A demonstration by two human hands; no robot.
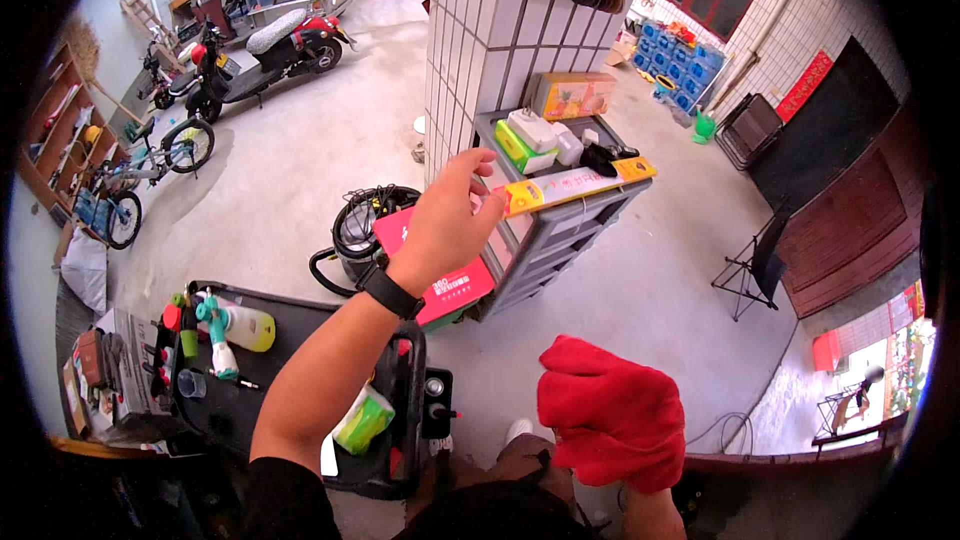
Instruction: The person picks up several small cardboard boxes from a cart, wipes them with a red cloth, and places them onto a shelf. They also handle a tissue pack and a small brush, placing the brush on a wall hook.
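My left hand (450,217), bare and wearing a black wristwatch (390,289), is raised with bent fingers apart. Its thumb is at the near end of a long yellow and pink printed box (574,186), though contact is hard to judge. That box lies along the front edge of a grey plastic shelf rack (551,255). A red cloth (611,412) covers my right hand (611,427), which appears closed around it low in front of me. Behind the long box are a green tissue pack (517,148), a white container (532,129) and a fruit-printed carton (574,96).
A black cart (300,307) carries a spray bottle (251,326) and a green-and-white pack (364,420). A red box (457,289) and a vacuum cleaner (360,229) stand beside the rack. A tiled pillar (517,30) rises behind it. A folding chair (757,270) is at right.
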